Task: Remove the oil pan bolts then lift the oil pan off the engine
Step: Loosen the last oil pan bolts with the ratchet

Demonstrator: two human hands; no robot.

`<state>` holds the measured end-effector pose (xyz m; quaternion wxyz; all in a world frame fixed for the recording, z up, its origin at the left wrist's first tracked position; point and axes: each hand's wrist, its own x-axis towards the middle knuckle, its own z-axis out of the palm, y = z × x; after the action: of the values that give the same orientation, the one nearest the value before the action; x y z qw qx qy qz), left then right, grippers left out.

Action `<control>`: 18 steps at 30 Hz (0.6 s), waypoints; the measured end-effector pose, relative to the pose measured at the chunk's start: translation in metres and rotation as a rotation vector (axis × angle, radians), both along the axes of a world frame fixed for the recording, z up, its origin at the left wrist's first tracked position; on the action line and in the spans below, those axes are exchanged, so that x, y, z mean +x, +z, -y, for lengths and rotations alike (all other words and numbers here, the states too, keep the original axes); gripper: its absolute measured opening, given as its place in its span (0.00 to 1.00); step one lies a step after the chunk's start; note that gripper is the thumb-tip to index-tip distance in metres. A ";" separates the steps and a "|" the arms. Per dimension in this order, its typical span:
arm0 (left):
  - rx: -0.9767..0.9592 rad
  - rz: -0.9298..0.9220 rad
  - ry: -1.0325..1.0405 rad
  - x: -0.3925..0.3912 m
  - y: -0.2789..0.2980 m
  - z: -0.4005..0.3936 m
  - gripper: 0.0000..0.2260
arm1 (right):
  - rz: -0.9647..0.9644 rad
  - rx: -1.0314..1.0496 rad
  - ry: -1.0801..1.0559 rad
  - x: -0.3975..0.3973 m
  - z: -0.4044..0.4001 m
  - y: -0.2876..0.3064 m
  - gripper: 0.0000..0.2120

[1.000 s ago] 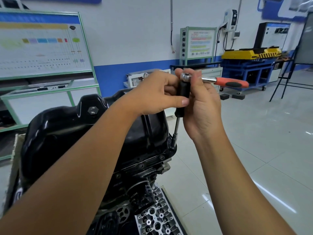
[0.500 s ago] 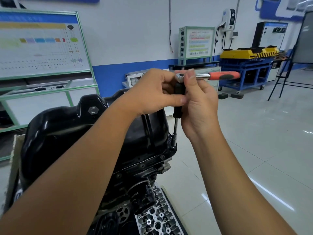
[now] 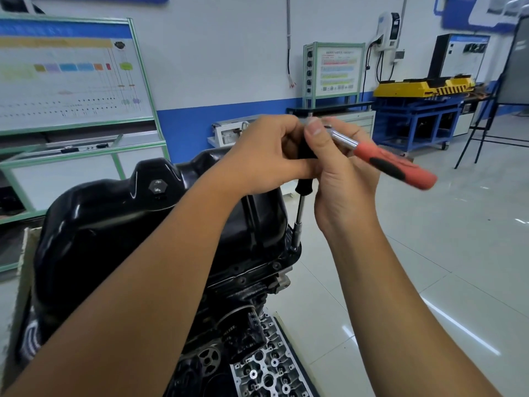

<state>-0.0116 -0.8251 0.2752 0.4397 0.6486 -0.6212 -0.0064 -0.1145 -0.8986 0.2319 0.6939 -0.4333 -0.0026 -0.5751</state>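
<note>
A cylinder head (image 3: 269, 373) lies nearest, at the foot of the upturned engine (image 3: 243, 296). Above it the black oil pan (image 3: 108, 224) sits seated on the engine, flange bolts (image 3: 276, 265) visible along its near edge; its drain plug (image 3: 157, 186) is in place. Assessment: bolt removal is in hand, and the pan is not ready to lift.

A socket (image 3: 295, 241) on a long extension (image 3: 300, 213) stands nearly upright on a bolt at the pan's right corner. The left hand (image 3: 266, 159) reaches across from the left, fingers and thumb curled round the black upper grip of the extension, steadying it. The right hand (image 3: 343, 179) comes up from below, thumb pressed over the ratchet head, fingers curled behind the head; the ratchet (image 3: 383, 161) has a red handle pointing right and toward the viewer, blurred.

Next move, by judgement: keep the extension square on the bolt while swinging the handle, then shift to the remaining bolts.

Beyond stand a training board (image 3: 71, 73) and a blue trolley (image 3: 415, 121).
</note>
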 end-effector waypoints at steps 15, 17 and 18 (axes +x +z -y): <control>0.077 -0.065 -0.157 0.006 0.001 -0.005 0.07 | 0.031 0.098 0.107 0.005 -0.009 0.007 0.10; 0.056 -0.087 -0.134 0.007 0.000 -0.007 0.09 | 0.020 0.083 0.101 0.004 -0.009 0.007 0.12; 0.021 -0.079 -0.102 0.007 0.000 -0.006 0.11 | 0.018 0.058 0.075 0.004 -0.010 0.007 0.12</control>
<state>-0.0047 -0.8189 0.2752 0.4562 0.6199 -0.6356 -0.0607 -0.1109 -0.8891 0.2386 0.7270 -0.4076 -0.0082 -0.5525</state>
